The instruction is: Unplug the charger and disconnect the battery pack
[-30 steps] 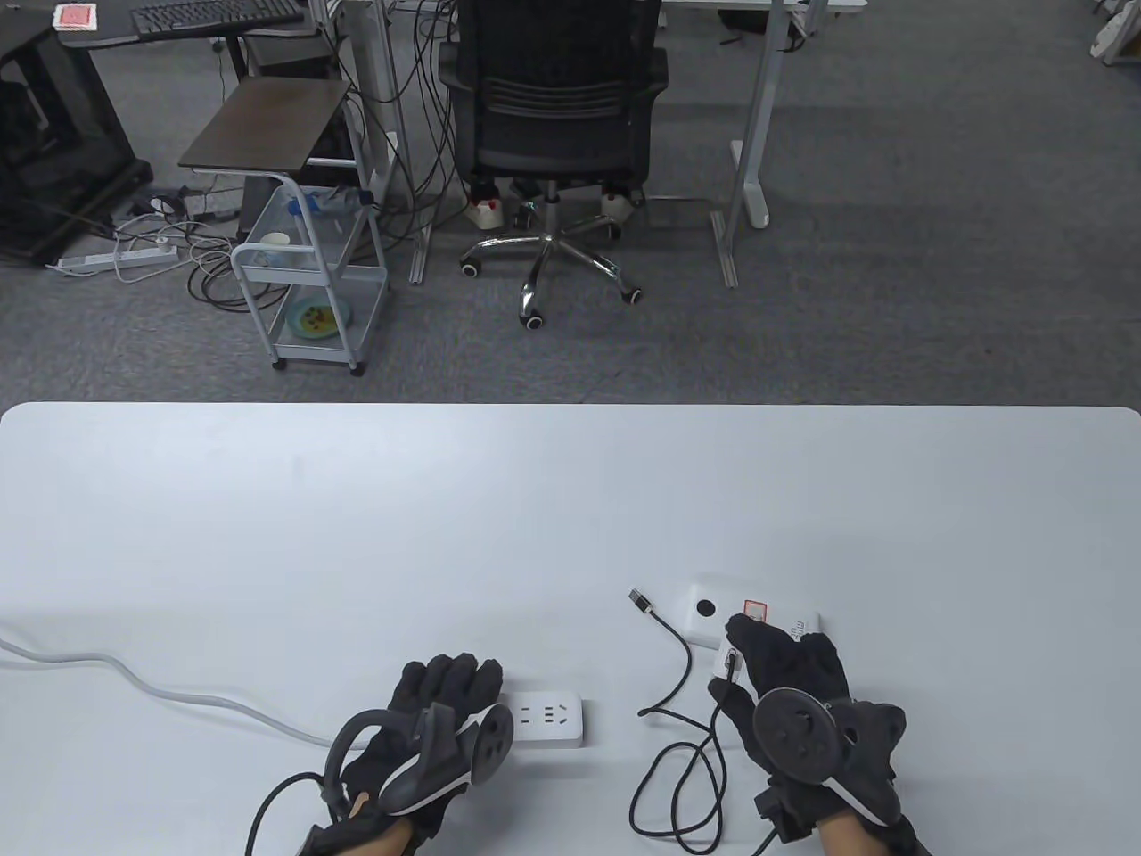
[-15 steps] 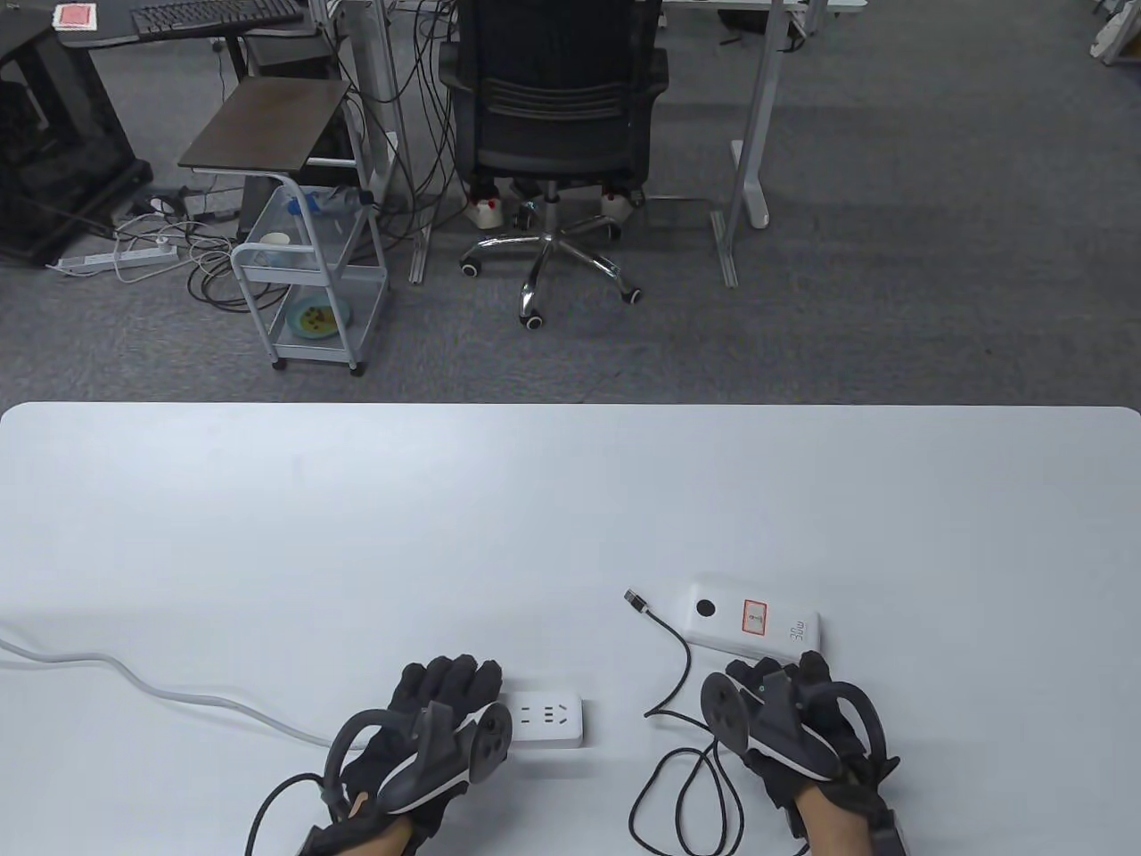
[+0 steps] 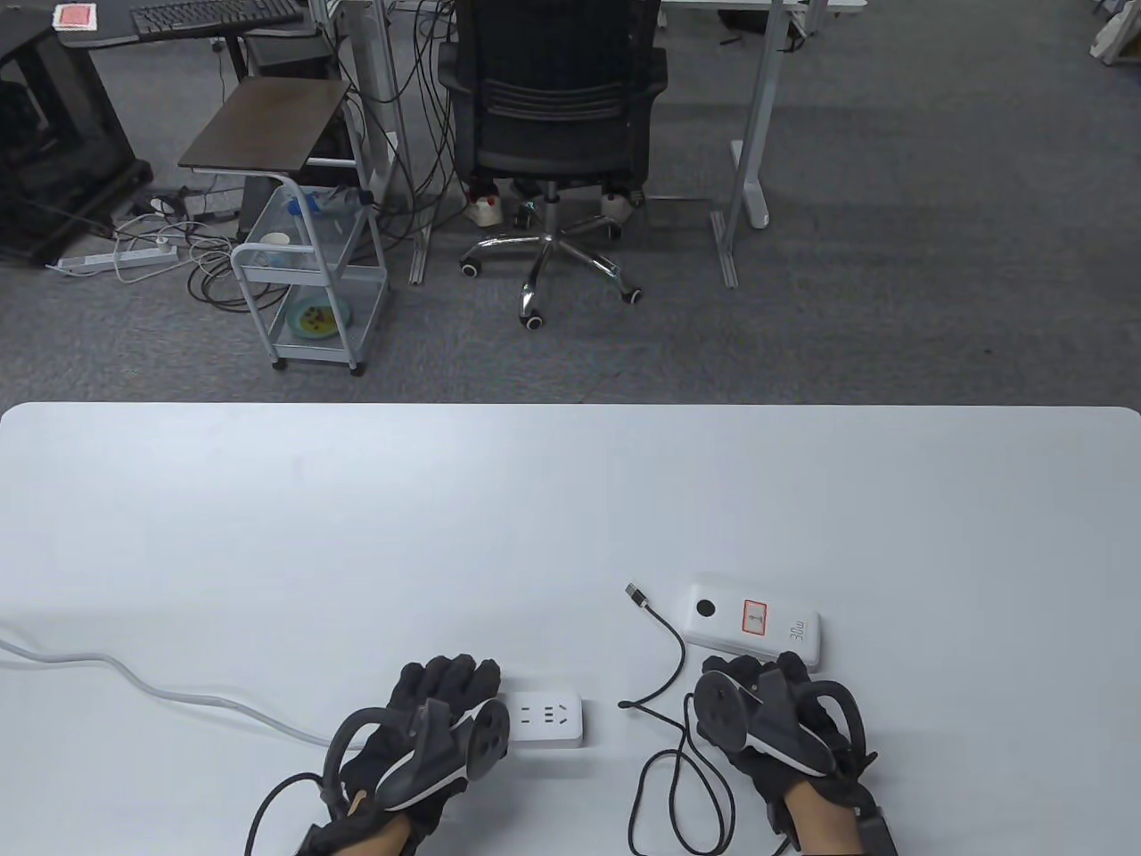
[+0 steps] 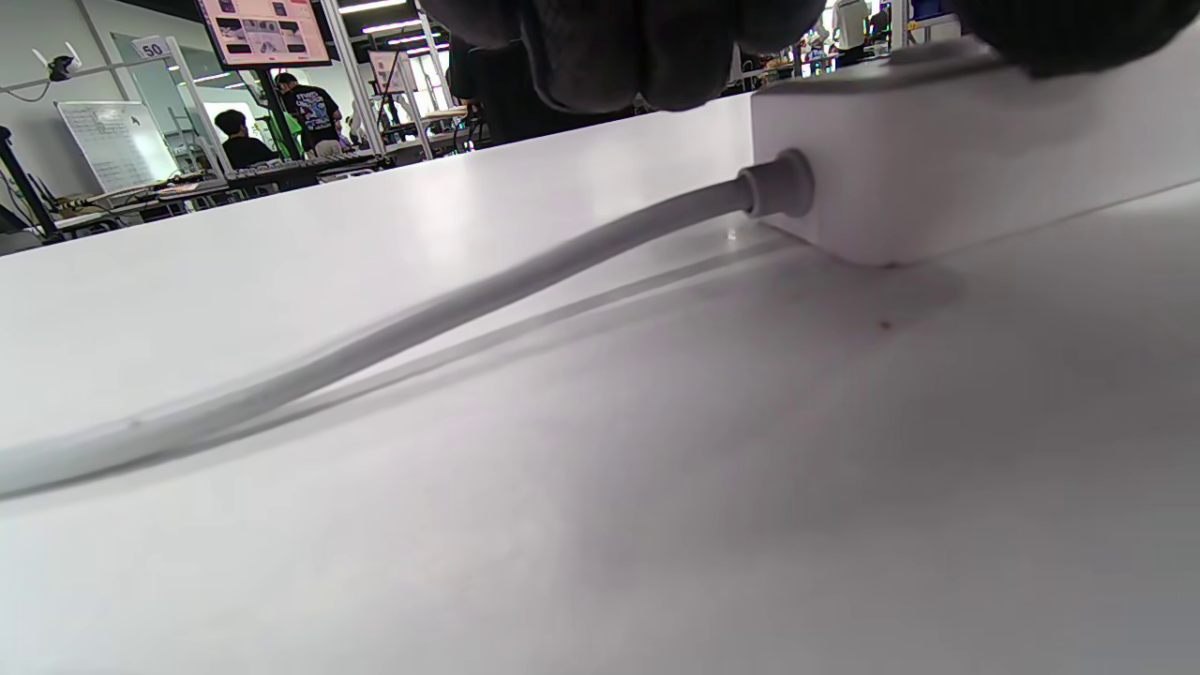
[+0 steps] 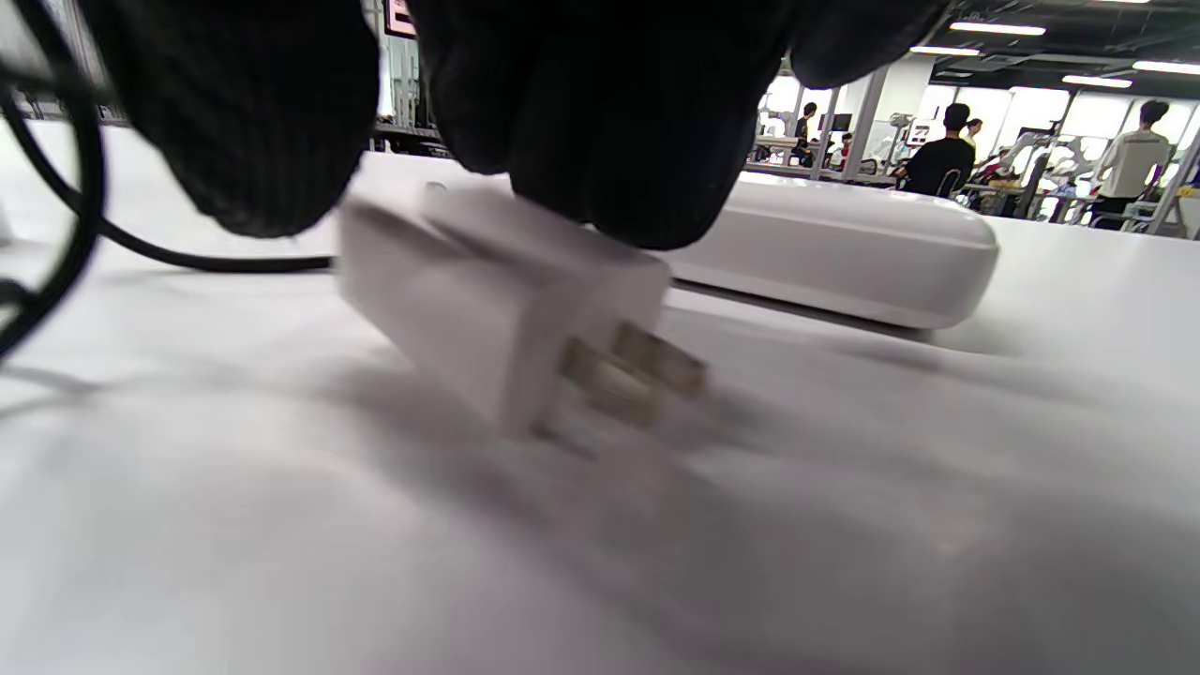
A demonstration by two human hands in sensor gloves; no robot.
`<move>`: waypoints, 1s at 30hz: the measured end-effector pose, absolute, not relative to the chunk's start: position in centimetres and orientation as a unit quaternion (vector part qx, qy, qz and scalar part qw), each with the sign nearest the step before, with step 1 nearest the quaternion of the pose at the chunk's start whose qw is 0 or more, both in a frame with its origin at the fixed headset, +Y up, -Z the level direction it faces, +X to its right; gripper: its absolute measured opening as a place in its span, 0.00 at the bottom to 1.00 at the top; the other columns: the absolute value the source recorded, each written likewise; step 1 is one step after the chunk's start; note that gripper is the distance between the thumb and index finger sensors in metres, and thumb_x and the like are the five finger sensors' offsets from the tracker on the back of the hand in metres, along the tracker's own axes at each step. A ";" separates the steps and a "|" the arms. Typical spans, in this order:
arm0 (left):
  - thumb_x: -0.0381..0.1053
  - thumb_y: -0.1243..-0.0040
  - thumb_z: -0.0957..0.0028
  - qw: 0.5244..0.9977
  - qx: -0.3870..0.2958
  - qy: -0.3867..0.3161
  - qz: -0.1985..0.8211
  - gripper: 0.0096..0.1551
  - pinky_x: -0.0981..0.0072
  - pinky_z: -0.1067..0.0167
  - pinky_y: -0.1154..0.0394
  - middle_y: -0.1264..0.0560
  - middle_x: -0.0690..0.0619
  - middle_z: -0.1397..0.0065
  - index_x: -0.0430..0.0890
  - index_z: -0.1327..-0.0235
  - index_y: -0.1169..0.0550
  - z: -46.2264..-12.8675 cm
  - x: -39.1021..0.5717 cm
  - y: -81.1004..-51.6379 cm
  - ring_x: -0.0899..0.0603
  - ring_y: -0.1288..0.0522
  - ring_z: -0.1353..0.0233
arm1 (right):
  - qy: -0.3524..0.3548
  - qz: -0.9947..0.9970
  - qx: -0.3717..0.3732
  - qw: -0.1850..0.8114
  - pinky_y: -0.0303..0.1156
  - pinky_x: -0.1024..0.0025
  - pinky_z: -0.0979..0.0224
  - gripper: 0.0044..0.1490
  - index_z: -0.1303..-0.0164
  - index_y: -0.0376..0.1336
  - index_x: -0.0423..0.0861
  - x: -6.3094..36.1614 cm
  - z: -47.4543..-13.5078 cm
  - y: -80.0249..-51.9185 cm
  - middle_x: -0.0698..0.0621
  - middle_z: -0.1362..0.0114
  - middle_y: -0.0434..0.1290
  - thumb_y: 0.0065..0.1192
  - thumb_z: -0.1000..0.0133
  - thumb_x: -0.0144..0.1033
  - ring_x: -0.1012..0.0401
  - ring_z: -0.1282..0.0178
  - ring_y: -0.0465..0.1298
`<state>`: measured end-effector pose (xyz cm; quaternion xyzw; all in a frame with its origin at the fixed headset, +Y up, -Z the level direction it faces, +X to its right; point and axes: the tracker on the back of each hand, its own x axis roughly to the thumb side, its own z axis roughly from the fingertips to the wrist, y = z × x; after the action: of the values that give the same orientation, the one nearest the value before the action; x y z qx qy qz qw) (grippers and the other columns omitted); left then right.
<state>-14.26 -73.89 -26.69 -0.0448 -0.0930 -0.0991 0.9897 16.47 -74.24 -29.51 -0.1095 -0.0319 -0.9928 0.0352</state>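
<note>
While left hand (image 3: 428, 740) rests on near end of white power strip (image 3: 545, 720), fingers (image 4: 647, 47) curled over its top, grey cord (image 4: 450, 309) trails off left across table (image 3: 357, 535). Right hand (image 3: 775, 722) grips white charger (image 5: 497, 291), fingers (image 5: 600, 112) closed on its body, prongs exposed, low over table. Black cable (image 3: 669, 758) loops beside it, free USB plug (image 3: 637, 596) lying just left of white battery pack (image 3: 753, 624).

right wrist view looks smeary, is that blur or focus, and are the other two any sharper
Right wrist view: motion blur on the charger and its prongs; the battery pack behind is crisper. Left wrist view: the grey cord softens toward the lens. Table view: sharp, evenly lit, soft shadows.
</note>
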 end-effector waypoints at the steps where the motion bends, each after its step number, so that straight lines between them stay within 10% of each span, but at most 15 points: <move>1: 0.77 0.45 0.58 0.990 -0.043 -0.092 -0.099 0.50 0.55 0.15 0.38 0.34 0.62 0.13 0.66 0.17 0.39 -26.7 -14.3 -73.8 0.48 0.30 0.12 | -0.025 -0.993 -0.115 0.017 0.59 0.42 0.25 0.47 0.26 0.57 0.51 16.4 -29.4 -73.9 0.47 0.24 0.69 0.62 0.55 0.59 0.52 0.32 0.75; 12: 0.79 0.47 0.58 0.993 -0.015 -0.086 -0.078 0.52 0.55 0.15 0.38 0.35 0.60 0.12 0.63 0.16 0.40 -26.9 -15.0 -73.4 0.47 0.31 0.12 | 0.121 -0.981 -0.153 -0.018 0.56 0.39 0.24 0.48 0.21 0.49 0.49 13.8 -26.7 -70.8 0.42 0.17 0.58 0.50 0.50 0.60 0.46 0.23 0.67; 30: 0.85 0.59 0.61 0.993 0.009 -0.083 -0.079 0.64 0.48 0.14 0.47 0.50 0.52 0.07 0.55 0.12 0.53 -26.6 -15.4 -73.2 0.40 0.46 0.07 | 0.033 -0.990 -0.138 0.014 0.52 0.34 0.25 0.54 0.17 0.38 0.48 13.0 -27.7 -73.4 0.37 0.12 0.43 0.36 0.51 0.65 0.39 0.16 0.52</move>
<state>-15.42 -73.24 -26.62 0.0091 -0.0827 -0.0792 0.9934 13.05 -73.45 -27.69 -0.1377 0.0329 -0.9898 0.0139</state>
